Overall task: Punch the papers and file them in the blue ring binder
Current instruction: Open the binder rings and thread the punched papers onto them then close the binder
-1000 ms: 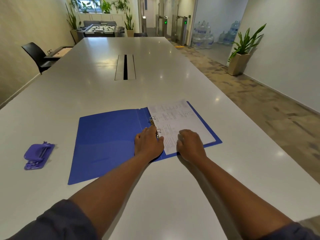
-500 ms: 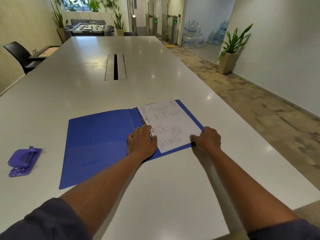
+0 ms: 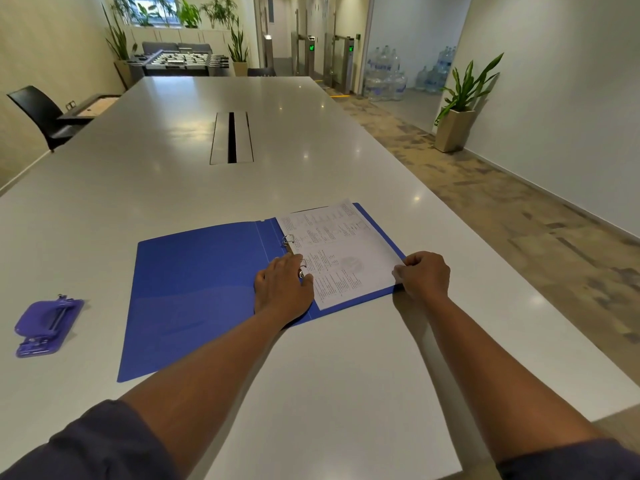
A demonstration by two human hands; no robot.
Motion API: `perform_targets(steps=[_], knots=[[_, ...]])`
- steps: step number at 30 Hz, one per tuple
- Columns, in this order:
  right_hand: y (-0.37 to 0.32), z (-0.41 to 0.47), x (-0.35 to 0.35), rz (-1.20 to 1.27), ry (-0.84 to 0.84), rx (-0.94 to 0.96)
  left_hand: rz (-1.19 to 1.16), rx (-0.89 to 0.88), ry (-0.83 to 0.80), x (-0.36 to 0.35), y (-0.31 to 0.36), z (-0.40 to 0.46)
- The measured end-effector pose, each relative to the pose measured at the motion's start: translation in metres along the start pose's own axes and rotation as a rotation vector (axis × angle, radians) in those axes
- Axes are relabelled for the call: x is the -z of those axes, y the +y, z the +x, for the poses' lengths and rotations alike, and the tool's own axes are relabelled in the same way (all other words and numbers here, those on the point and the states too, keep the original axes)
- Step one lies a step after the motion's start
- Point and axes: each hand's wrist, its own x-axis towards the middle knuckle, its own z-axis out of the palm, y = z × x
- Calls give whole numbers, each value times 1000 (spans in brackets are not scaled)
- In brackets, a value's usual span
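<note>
I note left hand [image 3: 282, 289] flat, released, hiding lower ring; right hand [image 3: 424, 275] pinches papers [image 3: 343, 252]; print unreadable.

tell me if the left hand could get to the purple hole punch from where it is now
Probably yes. The left hand rests by the binder rings, and the hole punch sits further left on the table, with only the open binder cover lying flat between them.

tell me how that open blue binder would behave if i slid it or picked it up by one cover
The blue binder looks thin and flat, so its cover would probably flex and droop if lifted by one edge. On the glossy table it would likely slide easily. The papers sit on the rings, so they should travel with it.
</note>
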Motion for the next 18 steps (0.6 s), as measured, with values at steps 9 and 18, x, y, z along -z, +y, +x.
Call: perform_targets(steps=[9,18], knots=[[-3,-8,6,-85,41,109,-7,3,-2,1,1,0],[-19,-16,4,-33,-24,121,-12,6,-2,5,3,-3]])
